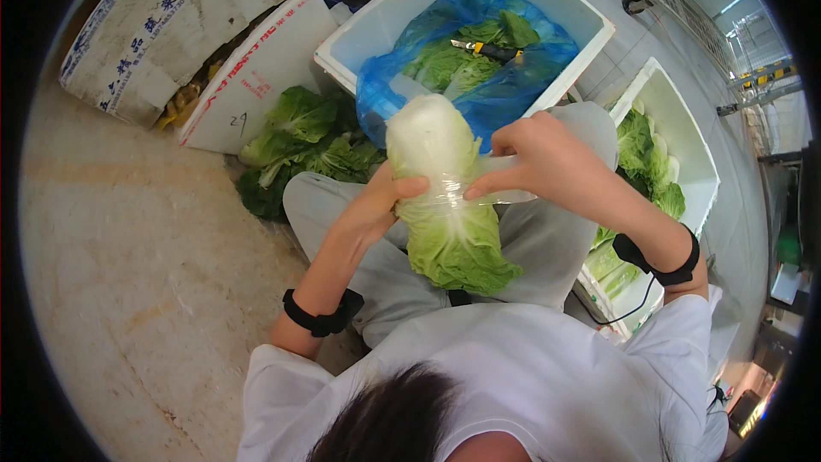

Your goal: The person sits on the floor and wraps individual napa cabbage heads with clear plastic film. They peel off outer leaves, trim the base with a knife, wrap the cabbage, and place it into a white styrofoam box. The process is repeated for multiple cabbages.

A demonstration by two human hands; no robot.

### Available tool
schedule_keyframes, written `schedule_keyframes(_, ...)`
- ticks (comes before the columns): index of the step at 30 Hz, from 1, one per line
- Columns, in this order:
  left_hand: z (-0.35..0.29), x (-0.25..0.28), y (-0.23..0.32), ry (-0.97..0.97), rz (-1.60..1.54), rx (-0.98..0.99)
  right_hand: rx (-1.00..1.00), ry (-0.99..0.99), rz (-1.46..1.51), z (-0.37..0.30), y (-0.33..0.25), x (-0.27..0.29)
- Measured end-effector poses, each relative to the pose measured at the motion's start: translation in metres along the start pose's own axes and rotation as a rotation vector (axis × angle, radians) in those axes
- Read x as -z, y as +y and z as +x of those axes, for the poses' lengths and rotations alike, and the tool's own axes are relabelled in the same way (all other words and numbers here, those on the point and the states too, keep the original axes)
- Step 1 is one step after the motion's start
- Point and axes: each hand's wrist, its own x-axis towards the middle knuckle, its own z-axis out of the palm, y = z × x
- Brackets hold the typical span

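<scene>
A napa cabbage (453, 244) is held over my lap, its white base away from me and its green leaf tips toward me. My left hand (386, 194) grips its left side, with the thumb over the front. Around the middle of the cabbage runs a band of clear tape or film (446, 191). A loose stretch of the same clear material reaches right from the cabbage, and my right hand (532, 161) pinches it, thumb near the cabbage's right side. Parts of the right fingers are hidden behind the film.
Beyond my knees stands a white foam box (376, 26) lined with a blue plastic bag (462, 4), holding cabbage leaves and a yellow-black utility knife (489, 50). Another foam box (688, 141) with cabbages sits at right. Loose green leaves (299, 133) lie at left beside cartons (154, 34).
</scene>
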Motion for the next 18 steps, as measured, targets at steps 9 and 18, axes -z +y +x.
schedule_keyframes(9, 0.004, 0.015, -0.023, -0.219, -0.335, -0.127, 0.235, 0.248, 0.103, -0.001, 0.003, 0.002)
schedule_keyframes(18, -0.005, -0.03, -0.019, -0.501, -0.824, -0.281, 0.368, 0.592, -0.299, 0.019, 0.0, -0.027)
